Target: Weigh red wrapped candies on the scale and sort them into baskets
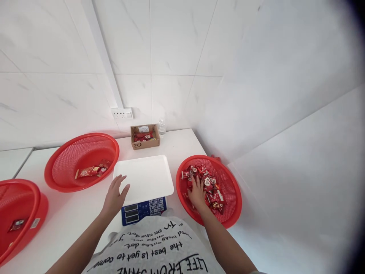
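Note:
My left hand (114,196) hovers at the left edge of the white tray (145,179) of a weighing scale, thumb and fingers apart, with nothing in it. The tray is bare, and the scale's blue keypad panel (144,211) shows below it. My right hand (196,193) reaches into a red plastic basket (234,205) on the right. Its fingers are spread over the small red snack packets (209,183) heaped there and touch them. Packets under the palm are hidden, and I see none gripped.
A second red basket (61,163) at the left holds a few packets (92,170). Another red basket (37,201) is cut off at the left edge. Against the wall stand a cardboard box (146,144) of packets and clear plastic (162,127). A wall closes off the right side.

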A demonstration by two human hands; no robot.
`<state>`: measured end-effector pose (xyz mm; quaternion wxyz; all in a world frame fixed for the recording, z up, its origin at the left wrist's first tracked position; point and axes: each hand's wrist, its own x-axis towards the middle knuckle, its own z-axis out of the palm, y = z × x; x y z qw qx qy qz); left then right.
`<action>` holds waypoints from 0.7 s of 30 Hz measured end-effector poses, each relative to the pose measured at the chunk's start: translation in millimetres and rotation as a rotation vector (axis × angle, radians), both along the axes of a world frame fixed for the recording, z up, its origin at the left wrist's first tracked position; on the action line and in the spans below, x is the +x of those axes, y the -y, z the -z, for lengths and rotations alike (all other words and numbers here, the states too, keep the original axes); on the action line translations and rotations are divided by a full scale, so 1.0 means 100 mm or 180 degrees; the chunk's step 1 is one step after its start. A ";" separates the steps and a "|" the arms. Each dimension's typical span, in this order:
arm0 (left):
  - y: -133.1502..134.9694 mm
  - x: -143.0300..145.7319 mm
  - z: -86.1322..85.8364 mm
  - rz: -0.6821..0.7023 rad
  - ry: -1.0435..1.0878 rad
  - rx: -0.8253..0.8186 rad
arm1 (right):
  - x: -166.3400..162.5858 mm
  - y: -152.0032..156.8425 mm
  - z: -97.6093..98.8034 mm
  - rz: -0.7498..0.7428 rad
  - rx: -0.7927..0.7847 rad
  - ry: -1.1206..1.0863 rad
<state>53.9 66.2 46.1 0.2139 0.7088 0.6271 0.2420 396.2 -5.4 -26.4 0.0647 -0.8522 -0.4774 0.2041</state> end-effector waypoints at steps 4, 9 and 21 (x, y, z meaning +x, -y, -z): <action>0.05 0.17 -0.03 0.0087 -0.0063 -0.0080 | 0.22 -0.08 0.01 0.0072 -0.0100 -0.0017; 0.11 0.41 -0.08 0.0210 -0.0041 -0.0186 | 0.40 -0.18 0.12 -0.0245 -0.0352 0.0008; 0.37 0.58 -0.09 0.0131 0.0065 -0.0415 | 0.49 -0.20 0.24 -0.0158 0.0693 -0.0543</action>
